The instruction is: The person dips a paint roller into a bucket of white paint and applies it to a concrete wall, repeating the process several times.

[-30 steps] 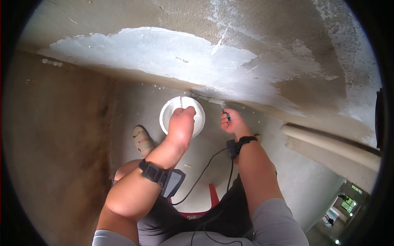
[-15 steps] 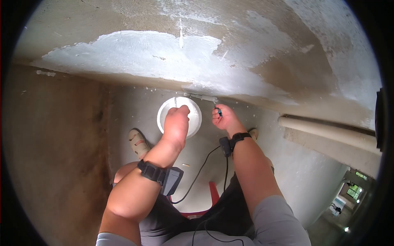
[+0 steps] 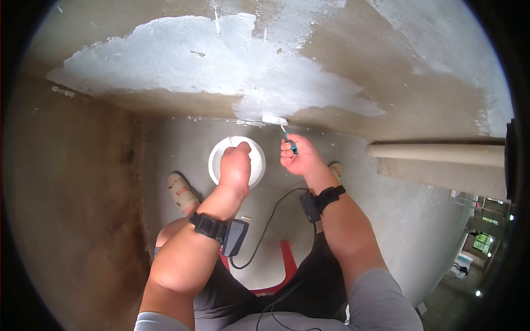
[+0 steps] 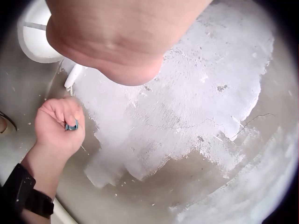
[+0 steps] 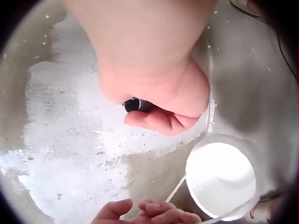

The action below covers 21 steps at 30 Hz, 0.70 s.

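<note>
Low over the white bucket [image 3: 213, 168] in the head view, the left hand [image 3: 236, 165] grips its thin handle [image 5: 175, 189], which runs up from the rim in the right wrist view. The right hand [image 3: 298, 154] has its fingers curled round the teal grip [image 3: 292, 145] of a small paint roller. Its white sleeve [image 3: 274, 119] lies at the foot of the wall, right of the bucket. White covers an uneven patch [image 3: 182, 55] of the wall. The bucket's inside looks white; its contents cannot be told apart.
A brown wall [image 3: 83, 165] rises at the left. At the right a pale pipe [image 3: 436, 153] runs along the wall base. Sandalled feet stand either side of the bucket, a red stool [image 3: 288, 262] is under the person, and a black cable [image 3: 265, 234] hangs between the arms.
The right hand and roller have shifted left along the wall base, and the roller sits slightly higher against it. The left hand still grips the bucket handle. The head view has turned a little.
</note>
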Motion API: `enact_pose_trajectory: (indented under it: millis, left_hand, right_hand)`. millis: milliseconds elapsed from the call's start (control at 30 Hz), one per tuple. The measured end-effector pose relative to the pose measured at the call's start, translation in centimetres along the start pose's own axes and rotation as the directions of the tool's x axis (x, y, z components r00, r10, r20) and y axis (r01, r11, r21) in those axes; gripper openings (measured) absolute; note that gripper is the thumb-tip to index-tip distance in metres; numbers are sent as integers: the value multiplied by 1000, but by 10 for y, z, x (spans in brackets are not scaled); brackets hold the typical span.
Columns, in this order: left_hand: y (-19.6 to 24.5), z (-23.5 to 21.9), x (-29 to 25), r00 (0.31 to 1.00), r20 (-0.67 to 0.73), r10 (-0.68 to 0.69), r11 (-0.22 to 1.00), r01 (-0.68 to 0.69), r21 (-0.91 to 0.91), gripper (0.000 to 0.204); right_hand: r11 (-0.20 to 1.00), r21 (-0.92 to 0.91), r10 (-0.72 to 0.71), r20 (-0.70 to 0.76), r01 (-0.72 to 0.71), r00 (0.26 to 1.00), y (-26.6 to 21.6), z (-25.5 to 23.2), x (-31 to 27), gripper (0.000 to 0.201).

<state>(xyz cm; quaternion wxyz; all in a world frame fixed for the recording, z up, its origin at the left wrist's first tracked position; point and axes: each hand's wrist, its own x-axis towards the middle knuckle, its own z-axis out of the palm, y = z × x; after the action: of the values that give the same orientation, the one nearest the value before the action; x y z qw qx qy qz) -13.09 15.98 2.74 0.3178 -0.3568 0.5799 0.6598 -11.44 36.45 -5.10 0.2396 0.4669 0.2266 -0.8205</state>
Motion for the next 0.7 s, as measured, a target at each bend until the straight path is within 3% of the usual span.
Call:
enact_pose_trajectory:
  millis: [300,367,700]
  left_hand:
    - [-35,-17,-17,1000,-10,8,1000,-8,23,40]
    - [-40,-19,-18,1000,8,25,999,-25,48,41]
    - [-56,-19,-42,1000,24,-6,999,5,43,42]
  right_hand:
    - [990,69,-128,100,122,987,32,13,-78,18]
    - [982,121,-168,190,146,967,34,11,-92,18]
    - [945,-16,-314,248,328,916,51,12,-157,20]
